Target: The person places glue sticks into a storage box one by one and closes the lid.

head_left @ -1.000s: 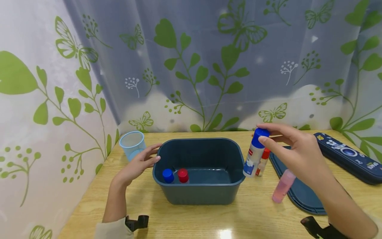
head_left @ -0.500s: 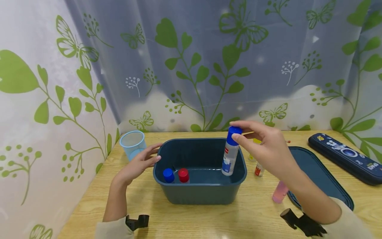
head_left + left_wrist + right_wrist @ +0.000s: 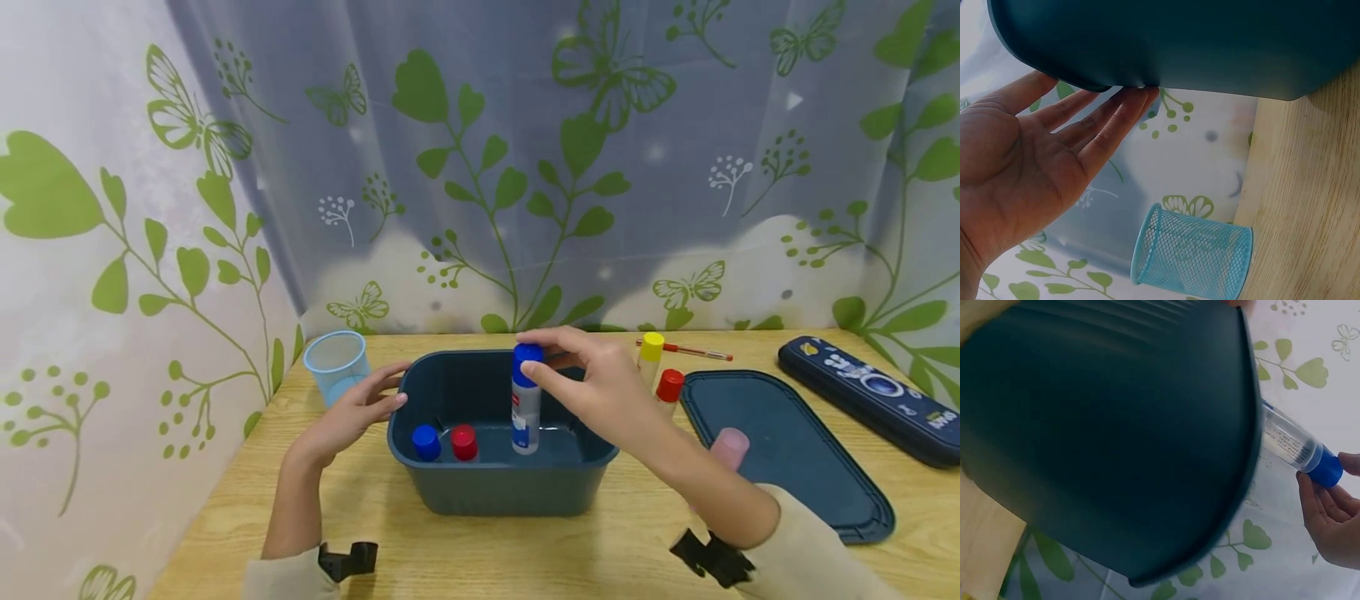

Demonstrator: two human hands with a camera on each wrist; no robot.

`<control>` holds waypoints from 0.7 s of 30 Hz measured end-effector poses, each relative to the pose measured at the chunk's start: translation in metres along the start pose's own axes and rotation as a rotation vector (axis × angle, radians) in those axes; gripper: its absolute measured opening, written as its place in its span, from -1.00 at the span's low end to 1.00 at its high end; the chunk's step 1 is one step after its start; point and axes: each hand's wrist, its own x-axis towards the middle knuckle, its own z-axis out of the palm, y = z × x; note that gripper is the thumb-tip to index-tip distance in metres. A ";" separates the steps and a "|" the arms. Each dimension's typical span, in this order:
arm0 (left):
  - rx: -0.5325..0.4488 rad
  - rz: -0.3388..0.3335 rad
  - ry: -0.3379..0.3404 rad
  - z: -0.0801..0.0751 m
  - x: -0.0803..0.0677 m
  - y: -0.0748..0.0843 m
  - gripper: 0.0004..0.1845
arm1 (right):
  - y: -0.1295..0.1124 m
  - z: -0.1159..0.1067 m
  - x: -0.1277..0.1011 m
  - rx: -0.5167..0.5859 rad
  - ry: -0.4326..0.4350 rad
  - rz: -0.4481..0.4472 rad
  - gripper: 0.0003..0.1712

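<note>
Right hand (image 3: 600,392) had the blue-capped glue stick (image 3: 526,402) pinched up at the cap between thumb and fingertips, hanging it upright inside the dark teal bin (image 3: 502,487), bottom end down near the floor of it and a little to the right of the two sticks already standing in there, a blue-capped one (image 3: 426,442) and a red-capped one (image 3: 463,441). Left hand (image 3: 352,414) was flat and relaxed, fingers straight against the bin's left outer wall, gripping nothing. That glue stick looked like a light, rigid plastic tube, probably smooth and a bit slick, so nothing fragile about it. Holding by the cap seemed fine for lowering it, though a loose cap could pull off; pinching the barrel just under the cap would probably be safer. Narrow base too, so it'd likely tip easily. On the bench there was also a light blue mesh cup (image 3: 335,364) just left of the bin and the bin's lid (image 3: 795,450) lying flat on the right.
</note>
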 end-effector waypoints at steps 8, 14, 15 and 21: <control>-0.007 0.000 0.005 0.001 0.000 0.001 -0.41 | 0.012 0.018 0.001 0.047 -0.096 0.050 -0.66; -0.010 0.003 0.008 0.000 0.001 0.000 -0.42 | 0.023 0.024 0.001 0.147 -0.179 0.116 -0.66; -0.010 0.004 0.008 0.000 0.001 0.000 -0.42 | 0.026 0.025 0.001 0.166 -0.194 0.127 -0.66; -0.010 0.007 0.008 0.000 0.000 -0.002 -0.42 | 0.038 0.029 0.002 0.205 -0.292 0.180 -0.63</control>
